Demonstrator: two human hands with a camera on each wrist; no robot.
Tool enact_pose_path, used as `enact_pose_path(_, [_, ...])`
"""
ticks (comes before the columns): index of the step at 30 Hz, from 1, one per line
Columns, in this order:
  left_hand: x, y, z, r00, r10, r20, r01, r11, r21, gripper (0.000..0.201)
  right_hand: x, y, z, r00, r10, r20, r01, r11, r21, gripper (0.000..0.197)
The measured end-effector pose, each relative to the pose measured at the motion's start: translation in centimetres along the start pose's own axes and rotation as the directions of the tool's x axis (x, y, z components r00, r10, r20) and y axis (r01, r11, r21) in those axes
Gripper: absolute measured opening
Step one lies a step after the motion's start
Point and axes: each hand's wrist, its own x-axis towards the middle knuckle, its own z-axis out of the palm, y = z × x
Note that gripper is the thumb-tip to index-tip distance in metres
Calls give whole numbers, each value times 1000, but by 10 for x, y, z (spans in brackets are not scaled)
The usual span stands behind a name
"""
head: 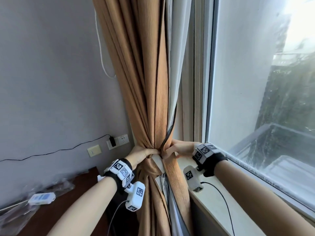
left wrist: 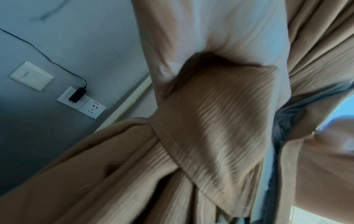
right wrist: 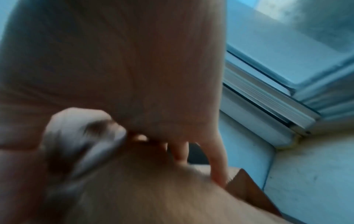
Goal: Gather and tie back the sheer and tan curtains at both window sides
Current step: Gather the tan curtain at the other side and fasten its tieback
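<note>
Both forearms are extended forward at waist height toward the window's left side. The left hand (head: 142,155) is curled around the gathered tan curtain (head: 144,82) at the cinch point, fingers wrapped over the bunched folds. The right hand (head: 179,149) is pressed in from the window side, fingers curled and pinching the tan tieback band (left wrist: 214,121), whose flat ribbed strip is seen wrapped across the bundle in the left wrist view. The curtain is bunched into a narrow waist and flares below it. The sheer curtain (head: 177,65) is gathered behind the tan one, against the window frame (head: 198,82). The right wrist view is blurred; fingers (right wrist: 218,166) are seen touching tan fabric above the windowsill (right wrist: 306,174).
</note>
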Motion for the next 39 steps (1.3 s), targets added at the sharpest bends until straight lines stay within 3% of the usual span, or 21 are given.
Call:
enact_pose_path(1, [-1, -1, -2, 1000, -7, 0, 7, 1000, -7, 51, -3, 2, -8, 999, 28, 44, -33, 992, 122, 36])
enact_pose_path(3, [0, -4, -4, 1000, -15, -6, 15, 1000, -14, 70, -10, 6, -21, 996, 43, 84, -62, 969, 238, 54])
enact_pose_path(4, [0, -5, -5, 1000, -15, -9, 15, 1000, -16, 74, -9, 7, -24, 997, 71, 30, -75, 983, 168, 61])
enact_pose_path(6, [-1, -3, -3, 1000, -29, -10, 29, 999, -13, 73, -2, 3, -21, 981, 82, -175, -113, 978, -176, 56])
enact_pose_path(8, [-3, 1, -2, 999, -35, -22, 34, 999, -6, 64, 10, -2, -14, 958, 30, -285, -177, 843, -508, 42])
enact_pose_path(10, [-3, 1, -3, 999, -37, -31, 37, 999, 5, 73, 13, -7, -12, 941, 22, -338, -270, 648, -712, 29])
enact_pose_path(13, [-4, -2, -9, 999, -24, -38, 25, 1000, 9, 84, 2, -4, -20, 945, 93, -313, -322, 415, -851, 30])
enact_pose_path(15, [-7, -3, -12, 998, -23, -53, 23, 1000, 7, 87, -6, 7, -24, 931, 116, -347, -366, 332, -869, 37])
enact_pose_path(17, [-8, -4, -15, 997, -38, -62, 39, 999, 5, 91, -13, 24, -29, 923, 62, -380, -373, 393, -841, 20])
enact_pose_path(20, [-7, -3, -17, 996, -54, -78, 55, 998, 10, 80, -31, 46, -39, 916, 66, -396, -355, 595, -721, 21])
enact_pose_path(22, [-7, -2, -17, 994, -52, -99, 54, 999, 10, 73, -47, 51, -42, 911, 77, -406, -347, 677, -649, 8])
enact_pose_path(27, [-1, 0, -10, 985, -57, -164, 60, 998, 15, 64, -85, 45, -36, 908, 7, -419, -262, 791, -553, 21])
enact_pose_path(31, [1, 2, 2, 977, -48, -208, 52, 999, 14, 81, -103, 16, 13, 904, -120, -410, -111, 861, -496, 15])
enact_pose_path(33, [1, 1, 8, 975, -26, -218, 30, 999, 14, 74, -104, 5, 41, 892, -188, -411, -13, 898, -439, 13])
enact_pose_path(36, [-4, 0, 13, 974, -16, -228, 16, 1000, -3, 66, -103, 3, 62, 854, -177, -489, 105, 980, -171, 10])
enact_pose_path(39, [-10, -3, 14, 983, -37, -178, 27, 998, -59, 65, -103, 2, 62, 840, -130, -527, 192, 979, 65, 19])
